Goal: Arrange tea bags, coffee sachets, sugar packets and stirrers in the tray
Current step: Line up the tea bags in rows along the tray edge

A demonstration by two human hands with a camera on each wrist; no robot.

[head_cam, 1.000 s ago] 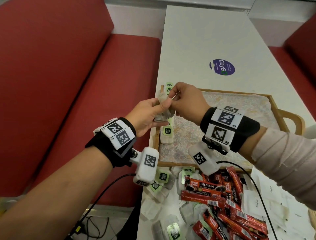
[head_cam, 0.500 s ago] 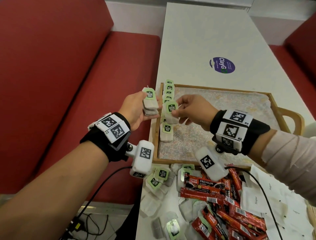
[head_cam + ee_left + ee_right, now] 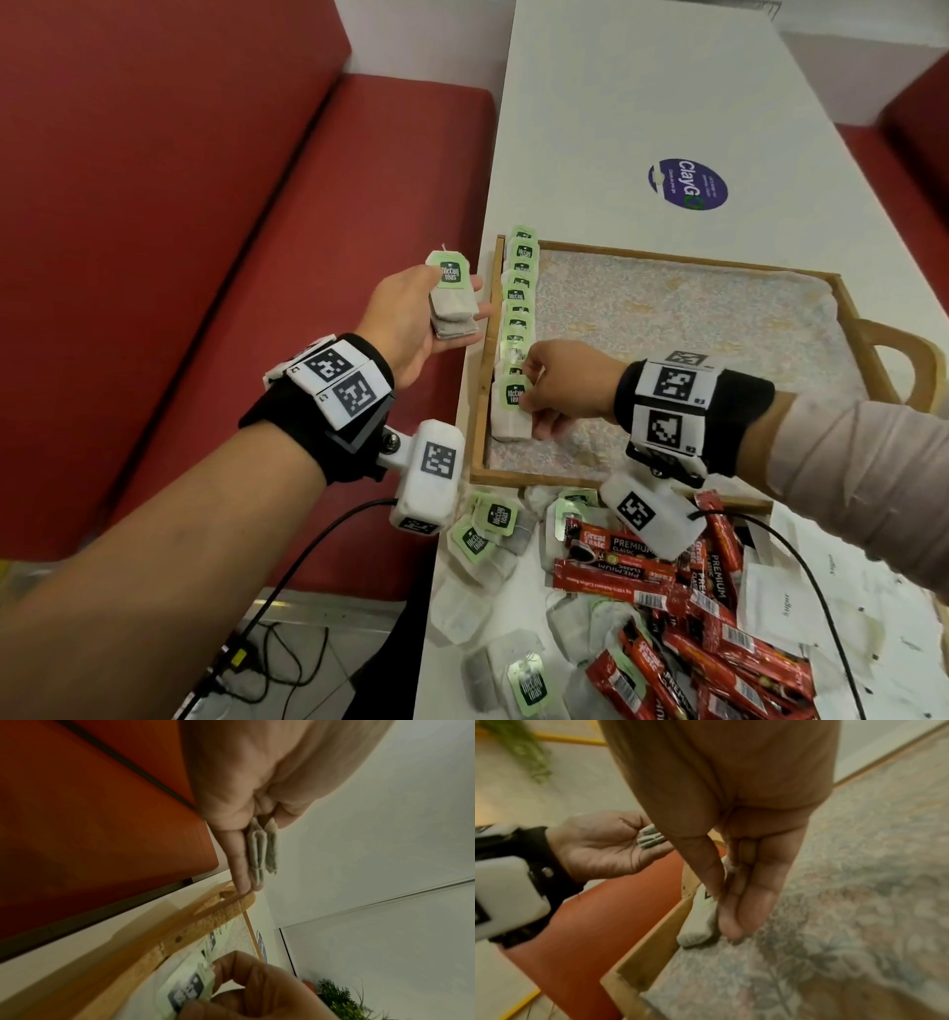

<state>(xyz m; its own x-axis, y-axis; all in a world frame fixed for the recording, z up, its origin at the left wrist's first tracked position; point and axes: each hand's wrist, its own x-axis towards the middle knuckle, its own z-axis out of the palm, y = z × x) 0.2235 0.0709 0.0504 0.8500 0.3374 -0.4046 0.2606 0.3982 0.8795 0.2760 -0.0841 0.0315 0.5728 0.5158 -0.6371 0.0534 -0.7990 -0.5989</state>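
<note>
The right hand [image 3: 562, 390] pinches a green-tagged paper tea bag [image 3: 511, 408] at the near left of the wooden cloth-lined tray [image 3: 868, 329]. Left of the tray, the left hand [image 3: 411, 318] holds a small stack of grey tea bags [image 3: 453, 303] between thumb and fingers.

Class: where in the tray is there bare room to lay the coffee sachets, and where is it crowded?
Free: the tray's floral liner, from the tea bag row to the handle side. Crowded: the row's side, where the right hand sets a tea bag.

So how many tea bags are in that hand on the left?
2. The tagged tea bag lies on top in the left hand; the lower tea bag sits right under it. A third could hide between them.
</note>
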